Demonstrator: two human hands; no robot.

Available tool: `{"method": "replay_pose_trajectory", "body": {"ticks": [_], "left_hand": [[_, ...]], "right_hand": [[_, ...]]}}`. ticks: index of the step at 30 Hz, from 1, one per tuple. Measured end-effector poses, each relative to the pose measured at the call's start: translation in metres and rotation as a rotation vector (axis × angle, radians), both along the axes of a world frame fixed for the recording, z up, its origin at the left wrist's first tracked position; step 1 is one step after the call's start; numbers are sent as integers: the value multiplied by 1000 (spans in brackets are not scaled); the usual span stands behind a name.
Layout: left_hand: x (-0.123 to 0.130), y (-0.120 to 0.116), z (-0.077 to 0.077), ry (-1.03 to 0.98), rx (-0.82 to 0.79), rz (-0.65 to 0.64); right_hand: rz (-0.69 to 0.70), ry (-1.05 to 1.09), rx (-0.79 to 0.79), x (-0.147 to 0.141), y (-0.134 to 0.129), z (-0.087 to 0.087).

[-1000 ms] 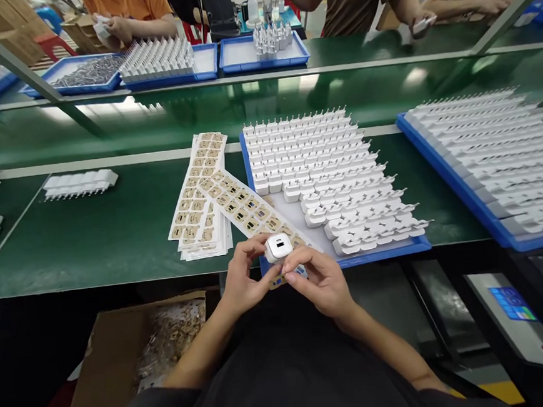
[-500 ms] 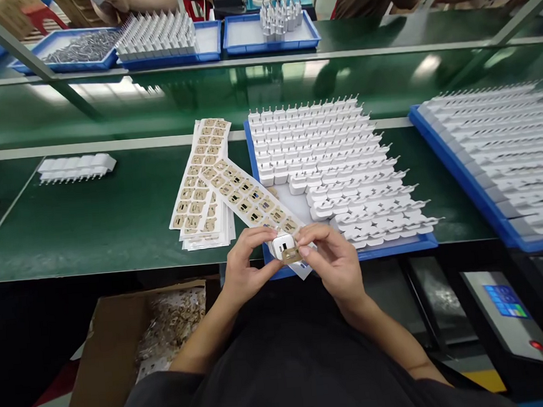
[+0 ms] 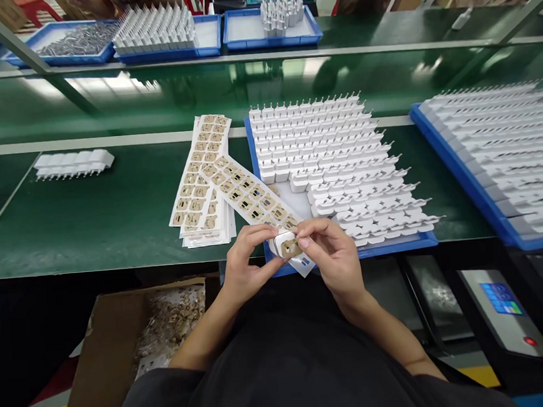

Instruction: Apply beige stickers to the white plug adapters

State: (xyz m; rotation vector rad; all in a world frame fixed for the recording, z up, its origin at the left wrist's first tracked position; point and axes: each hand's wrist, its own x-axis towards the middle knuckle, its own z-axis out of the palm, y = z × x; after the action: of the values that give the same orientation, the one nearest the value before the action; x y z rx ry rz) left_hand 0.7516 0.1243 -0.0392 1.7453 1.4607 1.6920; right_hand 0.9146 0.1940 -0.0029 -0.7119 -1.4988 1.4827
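My left hand (image 3: 246, 268) grips a white plug-in charger (image 3: 279, 239) between thumb and fingers, its end face turned up toward me. Pinched by the fingertips of my right hand (image 3: 338, 260) is a small tan sticker (image 3: 290, 248) with cut-outs, which lies against that face and covers much of it. Whether it sticks to the charger I cannot tell. Just beyond my hands, a sticker sheet (image 3: 243, 192) slants across a stack of similar sheets (image 3: 186, 191) and the edge of a blue tray (image 3: 392, 245). Rows of white chargers (image 3: 316, 142) with pins up fill much of that tray.
A second blue tray (image 3: 470, 191) of chargers stands at the right. On the left lies a short row of white chargers (image 3: 74, 161). Below the bench are a cardboard box (image 3: 107, 354) of scraps and a device with a screen (image 3: 502, 298). Co-workers sit across the line.
The tan sticker has moved up over the charger's end face, hiding the dark slot that showed before. Both hands stay nearly in place. Across the line, a white piece now lies at the far right.
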Motion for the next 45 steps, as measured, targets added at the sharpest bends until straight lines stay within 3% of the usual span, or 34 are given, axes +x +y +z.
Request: {"method": "replay_pose_trajectory", "body": {"ticks": [13,24,31,34,39,45], "left_hand": [[0,-2,3,23,-3,20],[0,-4,5,115,9,86],[0,-4,5,115,40,84],[1,-3,1,63,53,119],[4,-2,-2,107,121,182],[4,-1,-1,292,251,227]], "right_hand": [[-18,-76,58,-3,-1,1],[-135,-195,294,-7,-6,-2],[-245,-270,526,-12,-4,2],[-238,-218,394,-12,-1,0],[85,-45,50,-11,0,-3],[104,64,-37,-14,0,-7]]}}
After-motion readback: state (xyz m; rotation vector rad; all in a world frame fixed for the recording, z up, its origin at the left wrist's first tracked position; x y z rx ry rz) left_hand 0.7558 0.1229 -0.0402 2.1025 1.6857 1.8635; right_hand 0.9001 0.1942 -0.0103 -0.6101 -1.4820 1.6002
